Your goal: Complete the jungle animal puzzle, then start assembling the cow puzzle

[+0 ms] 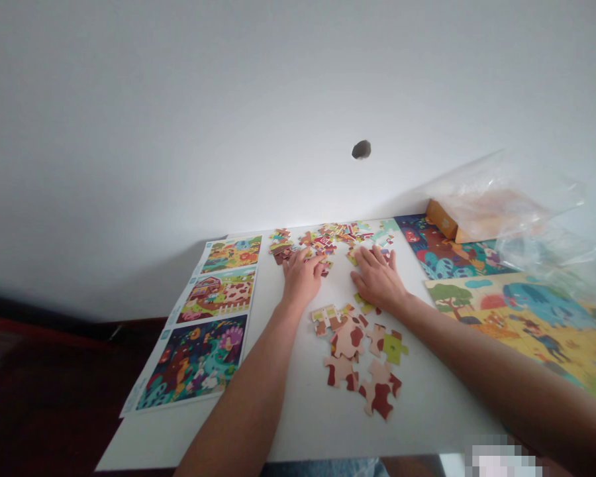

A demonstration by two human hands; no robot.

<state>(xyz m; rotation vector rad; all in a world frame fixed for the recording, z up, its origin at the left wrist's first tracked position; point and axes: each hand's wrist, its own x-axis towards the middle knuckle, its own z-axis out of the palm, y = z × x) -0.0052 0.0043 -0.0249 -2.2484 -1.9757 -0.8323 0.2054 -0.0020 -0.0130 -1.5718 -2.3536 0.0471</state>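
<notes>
Behind a white desk, a plain pale wall is rising, showing a dark round hole. Multicoloured flat jigsaw pieces are lying scattered along the desk's far part; cream jigsaw pieces with brown patches are forming a nearer cluster between the forearms. The left hand is resting palm down at the scattered pieces, fingers bending; whether it is gripping one cannot be told. The right hand is lying palm down over neighbouring pieces, fingers extending slightly apart. At left, a white sheet with three coloured pictures is lying flat. At right, a yellow panel with a blue elephant is lying near a clear plastic bag.
</notes>
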